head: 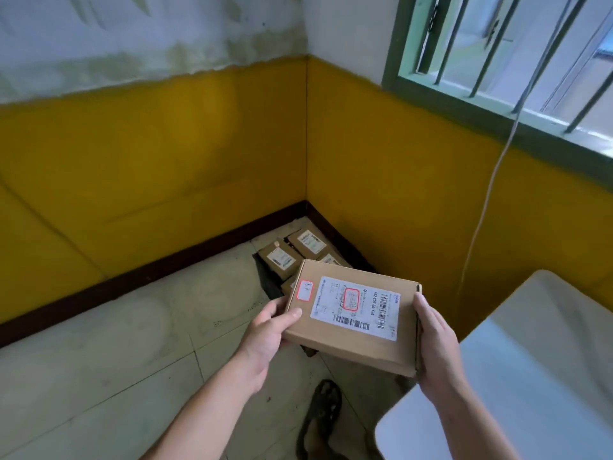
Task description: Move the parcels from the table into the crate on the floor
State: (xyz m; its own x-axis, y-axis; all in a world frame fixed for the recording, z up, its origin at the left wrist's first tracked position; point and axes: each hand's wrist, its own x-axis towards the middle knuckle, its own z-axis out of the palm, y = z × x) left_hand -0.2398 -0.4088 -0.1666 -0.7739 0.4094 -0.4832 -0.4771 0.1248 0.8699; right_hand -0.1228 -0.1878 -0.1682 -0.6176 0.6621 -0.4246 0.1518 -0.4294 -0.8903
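Note:
A flat brown cardboard parcel (pixel 353 315) with a white shipping label is held in the air between both hands. My left hand (pixel 267 333) grips its left edge, thumb on top. My right hand (pixel 434 343) grips its right edge. Beyond and below the parcel, a dark crate (pixel 265 277) stands on the floor in the room's corner. Several smaller brown parcels (pixel 282 258) with labels lie in it. The held parcel hides most of the crate.
The white table (pixel 530 376) fills the lower right. Yellow walls meet at the corner behind the crate. A white cord (pixel 481 220) hangs from the barred window. My sandalled foot (pixel 321 416) stands on the tiled floor below the parcel.

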